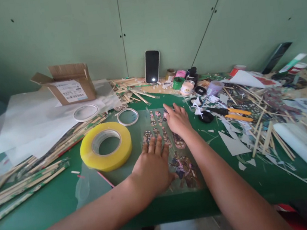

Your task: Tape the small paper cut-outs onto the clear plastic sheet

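My left hand point(152, 168) lies flat, fingers stretched out, on a clear plastic sheet point(140, 186). Several patterned paper cut-outs point(165, 137) are under or on this sheet, in small strips; my left fingertips cover part of them. A larger colourful cut-out point(186, 169) sits at the sheet's lower right, beside my left thumb. Further up, my right hand point(177, 118) rests over the strips at the sheet's upper right with its fingers apart, hiding some of them. Neither hand grasps anything. Left of my left hand is a large yellow roll of tape point(86, 154).
Bamboo sticks point(37, 175) and a cardboard box point(88, 89) are on the left. A phone point(152, 64) leans on the green wall. Paint jars point(187, 88), orange-handled scissors or pliers point(238, 115), paper scraps point(233, 144) and a white case point(299, 145) crowd the right.
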`<state>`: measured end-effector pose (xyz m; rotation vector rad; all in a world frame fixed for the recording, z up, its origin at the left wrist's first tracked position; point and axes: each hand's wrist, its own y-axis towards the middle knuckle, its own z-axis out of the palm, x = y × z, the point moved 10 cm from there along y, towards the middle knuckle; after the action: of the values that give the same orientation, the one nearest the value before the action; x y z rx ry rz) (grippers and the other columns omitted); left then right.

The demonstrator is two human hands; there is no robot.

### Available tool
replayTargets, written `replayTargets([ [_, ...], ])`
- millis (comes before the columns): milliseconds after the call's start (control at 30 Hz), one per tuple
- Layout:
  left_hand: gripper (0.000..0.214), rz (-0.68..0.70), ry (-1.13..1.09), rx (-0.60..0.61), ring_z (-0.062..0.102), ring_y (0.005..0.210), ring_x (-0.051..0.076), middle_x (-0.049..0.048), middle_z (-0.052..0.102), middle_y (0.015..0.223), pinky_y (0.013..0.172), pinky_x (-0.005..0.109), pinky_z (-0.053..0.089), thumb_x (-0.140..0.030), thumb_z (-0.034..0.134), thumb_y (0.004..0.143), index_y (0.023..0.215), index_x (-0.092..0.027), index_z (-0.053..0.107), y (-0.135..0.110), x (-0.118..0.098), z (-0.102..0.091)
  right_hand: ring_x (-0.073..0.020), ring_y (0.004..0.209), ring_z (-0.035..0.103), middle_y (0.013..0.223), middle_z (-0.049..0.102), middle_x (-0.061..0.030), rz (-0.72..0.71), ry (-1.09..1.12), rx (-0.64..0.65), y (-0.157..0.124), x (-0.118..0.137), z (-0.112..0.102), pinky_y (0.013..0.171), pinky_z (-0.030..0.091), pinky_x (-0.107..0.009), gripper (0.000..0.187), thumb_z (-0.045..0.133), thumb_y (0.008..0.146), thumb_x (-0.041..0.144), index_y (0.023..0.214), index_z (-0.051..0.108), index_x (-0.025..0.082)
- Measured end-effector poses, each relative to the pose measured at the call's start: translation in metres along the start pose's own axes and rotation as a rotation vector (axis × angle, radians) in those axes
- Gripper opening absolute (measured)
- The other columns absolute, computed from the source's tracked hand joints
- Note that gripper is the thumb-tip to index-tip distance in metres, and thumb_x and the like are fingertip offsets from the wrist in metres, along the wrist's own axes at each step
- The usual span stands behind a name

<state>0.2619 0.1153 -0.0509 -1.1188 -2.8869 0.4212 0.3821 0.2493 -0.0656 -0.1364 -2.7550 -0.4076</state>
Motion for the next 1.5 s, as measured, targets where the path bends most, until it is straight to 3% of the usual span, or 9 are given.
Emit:
replayTargets([
  [333,0.083,-0.003,-0.026,-0.054,0.022,0.147,0.038,0.0221,0.020,0.158,0.119,0.051,0.027,-0.055,0.057,0.086,0.151,-0.007,0.036,-0.006,0.001,-0.002,-0.0293,0.131,0.047,0.138,0.056,-0.0197,-0.020,0.017,-0.155,-0.009,-0.008,-0.041,0.111,0.035,-0.048,0.047,0.035,0.094,0.018,0.134,0.058,0.009],
  [467,0.082,0.013,-0.010,-0.126,0.023,0.147,0.038,0.0232,0.023,0.158,0.119,0.052,0.027,-0.055,0.056,0.087,0.150,-0.006,0.037,-0.008,0.001,0.001,-0.0246,0.142,0.039,0.151,0.045,-0.0139,-0.228,0.080,0.111,-0.030,0.029,-0.015,0.119,0.029,-0.043,0.057,0.030,0.099,0.040,0.145,0.047,0.011],
  [567,0.083,0.027,-0.013,-0.206,0.028,0.145,0.039,0.0232,0.028,0.157,0.117,0.052,0.030,-0.056,0.059,0.085,0.148,-0.007,0.040,-0.009,0.002,0.000,-0.0270,0.149,0.023,0.160,0.027,-0.0146,-0.175,-0.001,0.261,-0.039,0.034,0.008,0.122,0.020,-0.047,0.068,0.031,0.098,0.050,0.152,0.034,0.009],
  [667,0.081,0.031,-0.017,-0.258,0.030,0.144,0.039,0.0228,0.031,0.156,0.116,0.053,0.032,-0.058,0.058,0.085,0.147,-0.008,0.043,-0.011,0.002,-0.001,-0.0284,0.151,0.018,0.162,0.018,-0.0173,-0.070,-0.071,0.261,-0.034,0.023,0.011,0.122,0.016,-0.048,0.070,0.030,0.099,0.048,0.153,0.028,0.004],
  [800,0.082,0.030,-0.017,-0.251,0.030,0.145,0.039,0.0233,0.030,0.156,0.116,0.053,0.033,-0.060,0.056,0.086,0.147,-0.008,0.042,-0.011,0.003,0.002,-0.0313,0.144,0.034,0.154,0.036,-0.0234,0.084,-0.087,0.149,-0.023,-0.011,-0.014,0.117,0.028,-0.046,0.060,0.031,0.100,0.037,0.146,0.040,-0.001],
  [967,0.081,0.029,-0.015,-0.263,0.030,0.145,0.039,0.0233,0.031,0.156,0.116,0.052,0.033,-0.060,0.057,0.085,0.147,-0.009,0.042,-0.010,0.005,0.001,-0.0275,0.106,0.066,0.112,0.073,-0.0136,0.235,-0.016,-0.166,-0.024,-0.043,-0.065,0.092,0.049,-0.039,0.042,0.036,0.091,0.017,0.118,0.069,0.014],
  [1067,0.074,0.042,0.007,-0.290,0.034,0.144,0.037,0.0219,0.035,0.155,0.115,0.052,0.033,-0.056,0.059,0.087,0.146,-0.012,0.045,-0.016,0.002,-0.005,-0.0263,0.097,0.066,0.101,0.073,-0.0120,0.123,-0.028,-0.122,-0.024,-0.027,-0.058,0.088,0.050,-0.037,0.036,0.044,0.086,0.017,0.104,0.074,0.017],
  [1200,0.059,0.148,0.013,-0.355,0.040,0.141,0.032,0.0153,0.045,0.152,0.114,0.051,0.035,-0.051,0.054,0.091,0.141,-0.019,0.051,-0.039,-0.021,-0.013,-0.0285,0.102,0.061,0.103,0.069,-0.0161,0.050,-0.132,-0.031,-0.023,-0.012,-0.037,0.094,0.045,-0.039,0.037,0.048,0.089,0.024,0.115,0.072,0.014],
  [1500,0.077,0.196,0.061,-0.387,0.037,0.142,0.034,0.0171,0.043,0.153,0.113,0.049,0.034,-0.065,0.053,0.086,0.143,-0.013,0.047,-0.071,-0.051,0.016,-0.0253,0.095,0.063,0.099,0.070,-0.0119,0.087,0.049,-0.049,-0.020,-0.026,-0.045,0.091,0.047,-0.038,0.034,0.050,0.088,0.027,0.113,0.071,0.017],
])
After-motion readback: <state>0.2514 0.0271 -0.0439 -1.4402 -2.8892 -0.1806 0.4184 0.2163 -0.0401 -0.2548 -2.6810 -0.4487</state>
